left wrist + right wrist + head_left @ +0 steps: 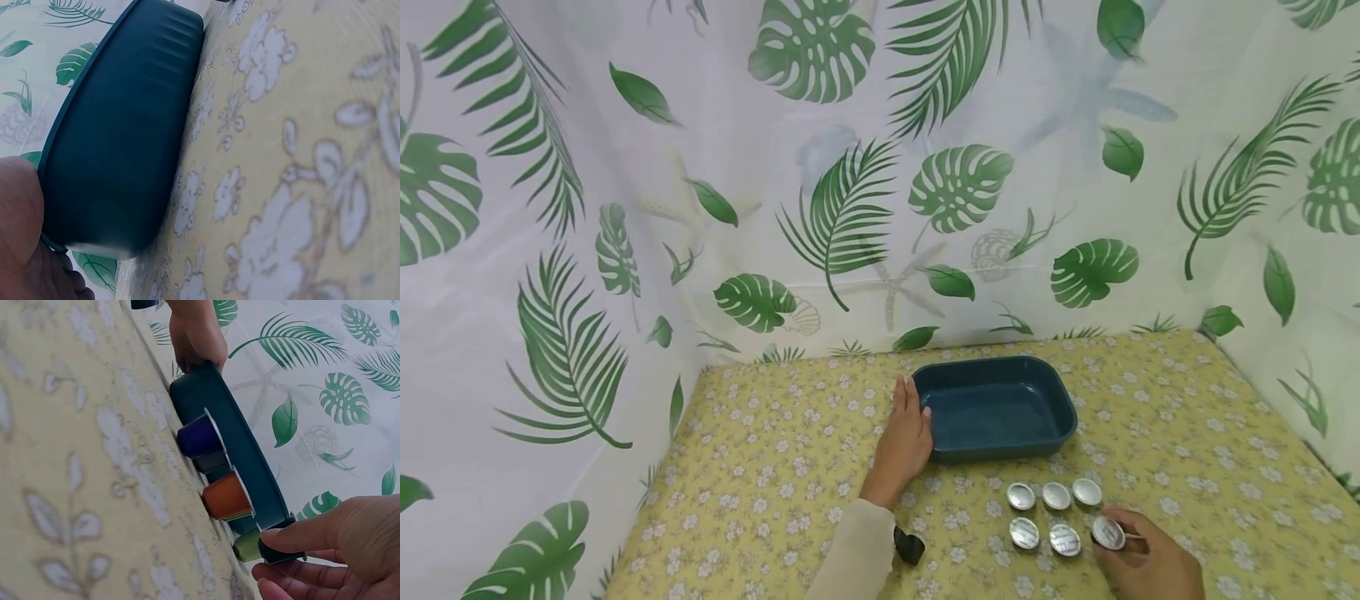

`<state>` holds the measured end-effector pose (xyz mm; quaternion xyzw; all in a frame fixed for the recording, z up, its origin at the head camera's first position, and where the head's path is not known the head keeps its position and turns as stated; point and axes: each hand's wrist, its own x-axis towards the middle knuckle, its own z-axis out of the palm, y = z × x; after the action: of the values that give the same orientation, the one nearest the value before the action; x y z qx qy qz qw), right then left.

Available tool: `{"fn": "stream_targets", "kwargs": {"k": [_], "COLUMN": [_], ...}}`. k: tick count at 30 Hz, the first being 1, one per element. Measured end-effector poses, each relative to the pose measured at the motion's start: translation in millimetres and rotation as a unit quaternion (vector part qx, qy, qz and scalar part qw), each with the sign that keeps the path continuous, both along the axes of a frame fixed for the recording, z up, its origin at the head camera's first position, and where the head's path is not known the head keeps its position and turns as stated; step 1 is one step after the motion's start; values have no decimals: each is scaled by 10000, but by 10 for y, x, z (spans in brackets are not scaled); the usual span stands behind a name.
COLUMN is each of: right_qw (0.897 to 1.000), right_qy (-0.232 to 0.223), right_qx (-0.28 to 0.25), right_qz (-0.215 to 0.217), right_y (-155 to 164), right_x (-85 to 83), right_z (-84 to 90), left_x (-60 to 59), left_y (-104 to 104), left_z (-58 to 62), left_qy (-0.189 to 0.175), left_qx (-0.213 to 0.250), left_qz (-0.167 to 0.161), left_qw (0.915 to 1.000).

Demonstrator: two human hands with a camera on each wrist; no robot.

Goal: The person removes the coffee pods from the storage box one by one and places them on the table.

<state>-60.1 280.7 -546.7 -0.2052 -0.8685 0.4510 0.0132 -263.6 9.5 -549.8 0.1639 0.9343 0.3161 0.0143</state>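
Observation:
My left hand [904,442] holds the left end of a dark teal baking dish [1000,417], thumb at the rim and fingers along the outside of the end wall. The dish sits upright with bare inside walls. In the right wrist view, my right hand [350,540] pinches a black coffee capsule [284,545] between thumb and fingers, its foil lid [1108,533] facing up in the head view. Beside it stand several other capsules in two short rows, foil up, including a dark blue capsule [200,439], an orange capsule [228,497] and a green capsule [248,545].
A yellow flowered cloth [760,500] covers the table. White sheeting [865,333] printed with green leaves rises behind the dish and along both sides. A black strap piece [909,546] shows at the left wrist.

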Motion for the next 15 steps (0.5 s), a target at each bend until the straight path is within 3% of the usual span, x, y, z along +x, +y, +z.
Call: {"fn": "stream_targets", "kwargs": {"k": [15], "right_qw": [9987], "right_qy": [53], "right_qx": [474], "right_qz": [169], "right_y": [16], "right_x": [-69], "right_z": [-172], "left_x": [-6], "left_y": [6], "left_z": [-20], "left_qy": [52], "left_qx": [-63], "left_qz": [14], "left_qw": [10000]}}
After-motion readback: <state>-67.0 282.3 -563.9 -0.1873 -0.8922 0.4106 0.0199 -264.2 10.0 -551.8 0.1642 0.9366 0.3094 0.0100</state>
